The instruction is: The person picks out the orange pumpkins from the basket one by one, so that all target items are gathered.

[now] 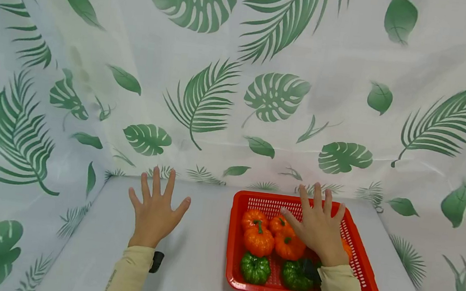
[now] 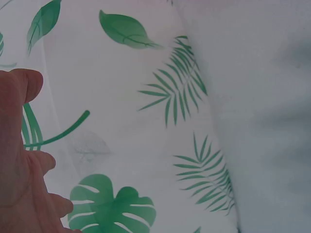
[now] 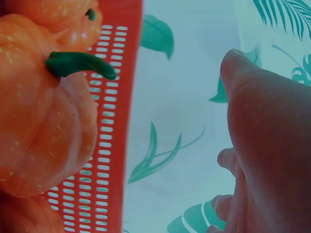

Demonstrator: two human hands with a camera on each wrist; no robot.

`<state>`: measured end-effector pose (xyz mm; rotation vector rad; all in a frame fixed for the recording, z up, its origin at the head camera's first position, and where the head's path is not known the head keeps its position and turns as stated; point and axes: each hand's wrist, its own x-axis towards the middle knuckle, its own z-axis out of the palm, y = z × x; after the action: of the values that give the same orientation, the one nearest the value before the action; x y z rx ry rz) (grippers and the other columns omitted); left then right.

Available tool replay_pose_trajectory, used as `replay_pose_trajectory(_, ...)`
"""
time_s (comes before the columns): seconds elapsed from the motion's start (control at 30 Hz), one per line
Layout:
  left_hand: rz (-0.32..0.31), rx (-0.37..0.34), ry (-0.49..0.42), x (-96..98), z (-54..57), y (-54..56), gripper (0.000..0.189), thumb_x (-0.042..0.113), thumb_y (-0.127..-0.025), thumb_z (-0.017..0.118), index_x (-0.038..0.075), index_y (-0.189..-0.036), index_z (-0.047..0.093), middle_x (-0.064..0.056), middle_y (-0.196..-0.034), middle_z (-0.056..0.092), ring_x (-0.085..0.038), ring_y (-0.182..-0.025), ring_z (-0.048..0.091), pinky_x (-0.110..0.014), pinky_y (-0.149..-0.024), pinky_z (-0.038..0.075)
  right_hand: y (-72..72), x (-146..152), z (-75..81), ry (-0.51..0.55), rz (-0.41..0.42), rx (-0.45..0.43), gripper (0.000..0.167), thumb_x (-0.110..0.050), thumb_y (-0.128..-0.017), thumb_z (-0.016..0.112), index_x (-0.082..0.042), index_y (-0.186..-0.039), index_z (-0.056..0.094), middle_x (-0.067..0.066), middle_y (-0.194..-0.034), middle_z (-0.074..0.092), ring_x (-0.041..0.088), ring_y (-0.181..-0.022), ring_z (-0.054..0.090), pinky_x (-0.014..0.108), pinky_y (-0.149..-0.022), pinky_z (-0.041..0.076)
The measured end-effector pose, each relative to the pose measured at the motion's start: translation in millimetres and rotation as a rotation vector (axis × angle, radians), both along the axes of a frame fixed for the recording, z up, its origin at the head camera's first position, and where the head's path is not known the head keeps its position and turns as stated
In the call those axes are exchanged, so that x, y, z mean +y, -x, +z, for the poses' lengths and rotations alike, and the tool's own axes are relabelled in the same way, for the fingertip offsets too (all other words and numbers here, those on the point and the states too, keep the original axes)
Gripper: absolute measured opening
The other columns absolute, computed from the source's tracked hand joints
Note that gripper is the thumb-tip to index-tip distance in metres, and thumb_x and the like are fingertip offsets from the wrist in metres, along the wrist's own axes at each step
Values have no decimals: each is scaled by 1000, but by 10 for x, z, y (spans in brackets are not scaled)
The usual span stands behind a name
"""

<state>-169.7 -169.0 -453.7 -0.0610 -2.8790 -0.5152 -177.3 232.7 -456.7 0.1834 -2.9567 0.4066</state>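
Observation:
My left hand [image 1: 155, 218] is held over the white table with its fingers spread, and it touches nothing that I can see. Over the red plastic basket [image 1: 233, 240], my right hand [image 1: 321, 230] spreads its fingers and holds nothing. Several small orange pumpkins [image 1: 259, 241] lie in the basket, with two green pumpkins [image 1: 255, 268] along its near side. The right hand and sleeve hide part of the basket's right half. In the right wrist view, a pumpkin [image 3: 43, 111] with a green stem appears large beside the basket's slotted wall [image 3: 127, 97].
The white table [image 1: 201, 246] stretches left of the basket. A white sheet with green leaf prints [image 1: 223, 158] hangs behind the table and along both sides. A black strap piece [image 1: 157, 261] shows at the left wrist.

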Motion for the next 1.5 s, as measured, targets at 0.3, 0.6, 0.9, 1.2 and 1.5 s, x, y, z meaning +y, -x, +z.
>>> replay_pose_trajectory(0.3, -44, 4, 41, 72, 51, 18, 89, 60, -104, 60, 17, -173, 23, -25, -177, 2, -53, -159, -9, -84, -114, -3, -30, 59, 8, 9, 0, 27, 97, -66, -99, 61, -4, -167, 31, 37, -171, 12, 62, -155, 4, 88, -111, -2)
replay_pose_trajectory(0.6, -45, -24, 52, 110, 65, -67, 89, 59, -104, 60, 17, -173, 22, -24, -177, 1, -52, -159, -10, -84, -115, -3, -125, 49, 12, 8, 9, 41, 95, -64, -99, 63, -4, -166, 35, 37, -170, 14, 63, -153, 9, 89, -110, -1)
replay_pose_trajectory(0.9, -52, -13, -8, 163, 60, -58, 92, 60, -103, 61, 18, -174, 19, -25, -176, 1, -55, -159, -6, -84, -115, -3, -102, 79, 67, 8, 21, 43, 96, -64, -99, 63, -5, -168, 32, 35, -171, 11, 61, -155, 5, 88, -111, -1)
replay_pose_trajectory(1.2, -77, -16, -99, 336, 22, -63, 95, 57, -101, 63, 13, -173, 17, -26, -176, -1, -53, -159, -6, -79, -119, 0, -131, 146, 101, 29, 26, 38, 95, -66, -100, 60, -5, -168, 31, 35, -172, 10, 62, -154, 5, 89, -110, 0)
replay_pose_trajectory(1.5, -115, -27, -204, 694, 23, -102, 101, 51, -97, 71, 11, -173, 18, -28, -175, 7, -54, -159, 4, -75, -122, 13, -227, 253, 89, 56, 1, 0, 95, -64, -100, 62, -5, -168, 31, 35, -171, 11, 62, -154, 6, 88, -111, 0)
